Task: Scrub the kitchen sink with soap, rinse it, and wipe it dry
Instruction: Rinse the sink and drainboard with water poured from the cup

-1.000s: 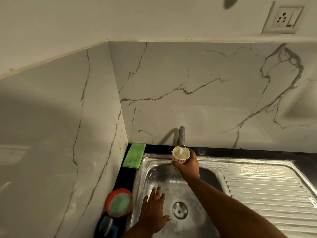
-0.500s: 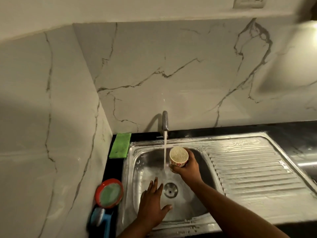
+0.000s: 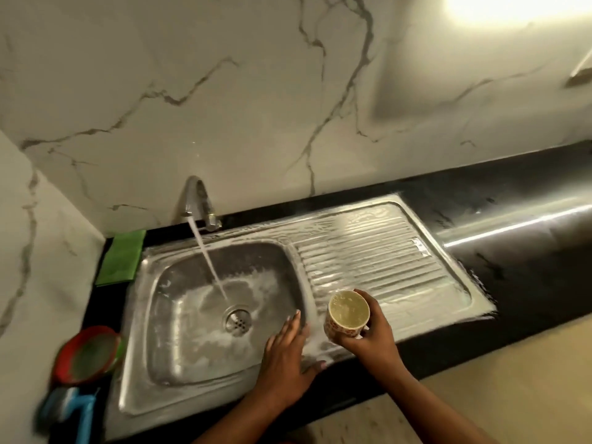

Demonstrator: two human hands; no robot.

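The steel sink (image 3: 153, 315) is wet and streaked with white suds around its drain (image 3: 237, 321). Water runs from the tap (image 3: 197, 200) into the basin. My right hand (image 3: 368, 334) grips a small patterned cup (image 3: 347, 315) full of water, held upright over the near left corner of the ribbed drainboard (image 3: 384, 251). My left hand (image 3: 285, 357) lies flat with straight fingers on the sudsy ridge between basin and drainboard, at the basin's front right corner.
A green cloth (image 3: 123, 257) lies on the black counter (image 3: 528, 219) left of the tap. A red-rimmed round dish (image 3: 86, 355) and a blue-handled tool (image 3: 75, 415) sit at the sink's left. Marble walls close in behind and on the left.
My right hand carried the filled cup away from the tap, right and toward me, over the drainboard. My left hand shifted from the basin floor to the basin's right rim. The view swung right.
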